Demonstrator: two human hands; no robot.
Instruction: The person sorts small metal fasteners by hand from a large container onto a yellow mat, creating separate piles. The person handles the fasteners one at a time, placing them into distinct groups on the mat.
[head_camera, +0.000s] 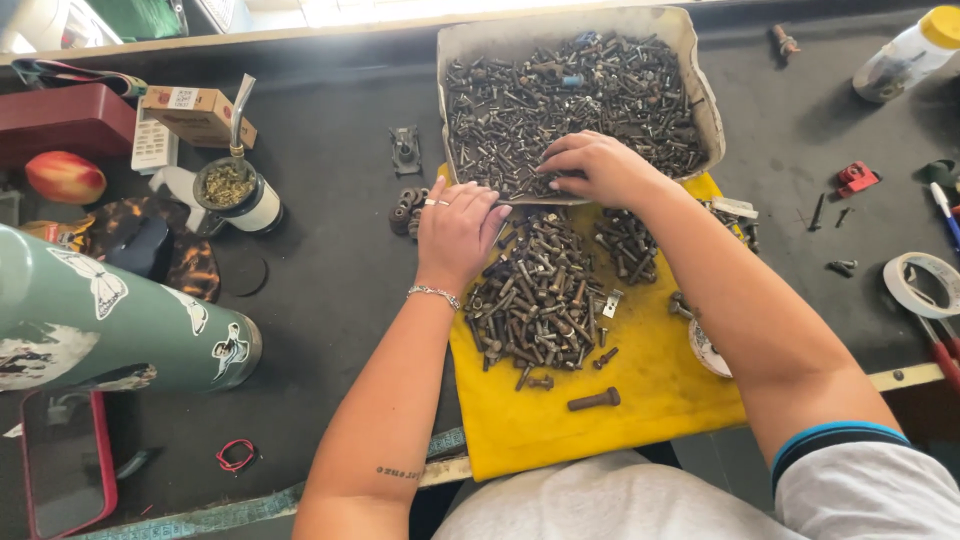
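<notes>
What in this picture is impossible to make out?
Head view only:
- Whether the right hand holds a bolt: its fingers curl down into the tray of bolts.
- What lies under the left hand on the yellow cloth.
- The white bottle: cut off by the edge.

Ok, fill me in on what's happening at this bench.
A person is working through a heap of bolts. The right hand reaches into the cardboard tray full of mixed bolts and screws, fingers down among them. The left hand rests at the tray's near edge, above a pile of bolts on a yellow cloth. One larger bolt lies apart, nearer the person.
</notes>
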